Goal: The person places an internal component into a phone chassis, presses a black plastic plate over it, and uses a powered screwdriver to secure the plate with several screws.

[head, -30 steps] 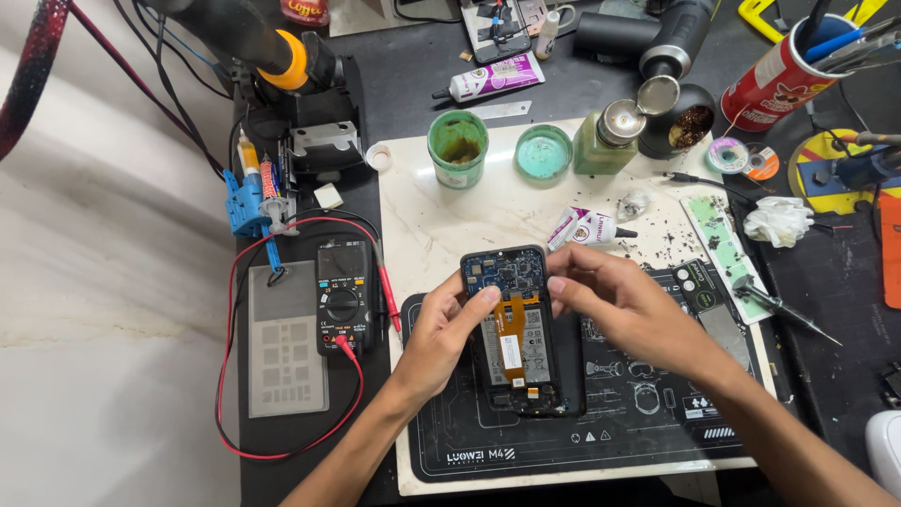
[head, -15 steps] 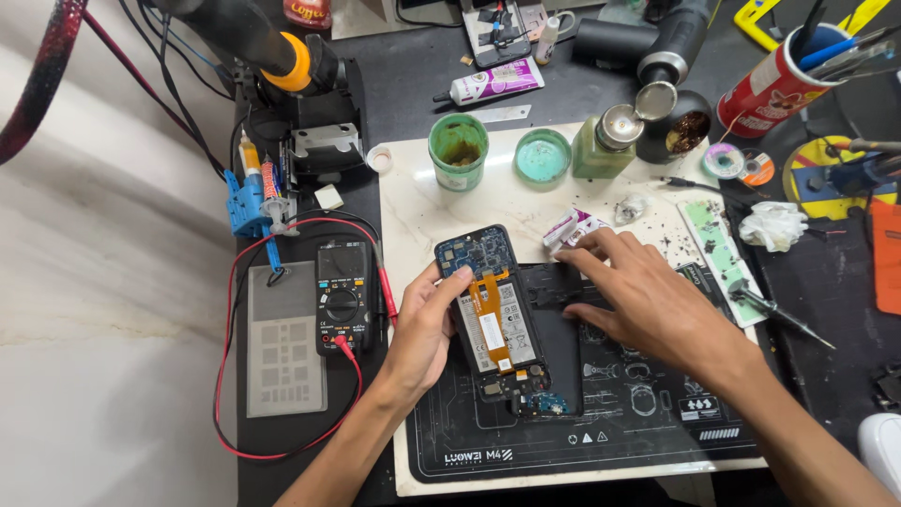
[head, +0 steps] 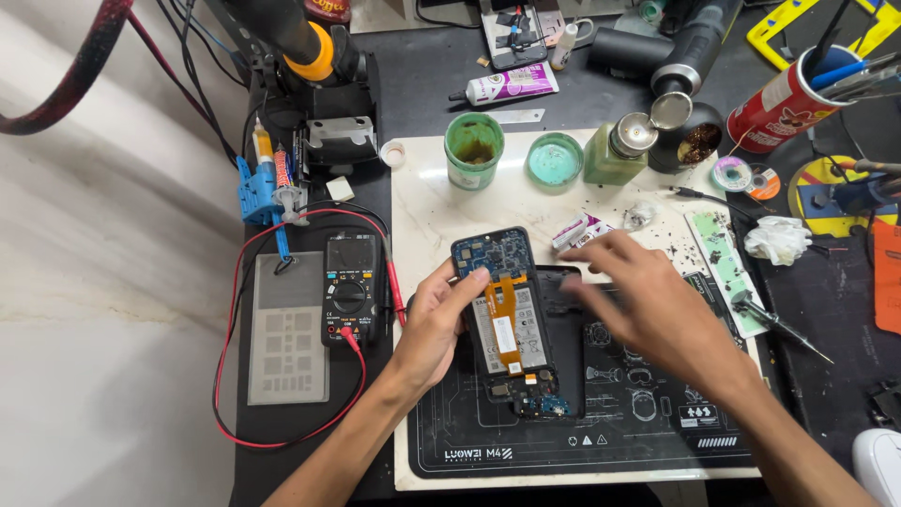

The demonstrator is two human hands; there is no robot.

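Steadying the opened phone (head: pixel 507 319) at the centre of the frame with my left hand (head: pixel 434 324) holding its left edge, I am lifting my right hand (head: pixel 648 305) off it, fingers now spread and empty, toward the small packet (head: pixel 580 231) above.

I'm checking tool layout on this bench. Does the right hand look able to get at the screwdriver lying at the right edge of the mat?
Probably yes. The right hand hovers empty over the mat, and the screwdriver lies just to its right with nothing between them.
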